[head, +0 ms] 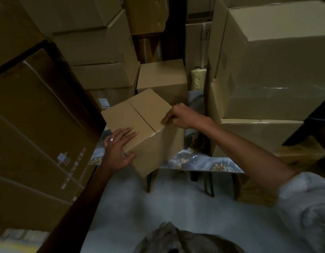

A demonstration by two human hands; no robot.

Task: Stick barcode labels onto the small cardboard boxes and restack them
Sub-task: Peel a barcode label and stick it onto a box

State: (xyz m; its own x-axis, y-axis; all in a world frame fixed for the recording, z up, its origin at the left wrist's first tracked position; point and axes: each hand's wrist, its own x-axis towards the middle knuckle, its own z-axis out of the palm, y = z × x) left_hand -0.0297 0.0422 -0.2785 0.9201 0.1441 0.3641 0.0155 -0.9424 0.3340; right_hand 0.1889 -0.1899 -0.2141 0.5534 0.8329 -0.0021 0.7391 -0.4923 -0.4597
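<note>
Presently, the small plain brown cardboard box (139, 125), flaps closed along a centre seam, sits tilted over the near edge of a low table with a glossy printed top (203, 164); whether it rests on the table or is carried wholly by you cannot be told. No barcode label shows on its visible faces, and no label sheet is in sight.

Your left hand (117, 148) lies spread on the near left corner, fingers flat on the top and thumb hooked on the side face, gripping the box. Your right hand (180, 115) is curled at the far right top edge, fingertips pinching that edge.

In my judgement you are positioning or turning the box, before labelling. The next move calls for settling it flat and freeing one hand for a label.

Larger tan cartons (267, 61) are stacked close around, and a second small carton (161, 75) stands just behind.
</note>
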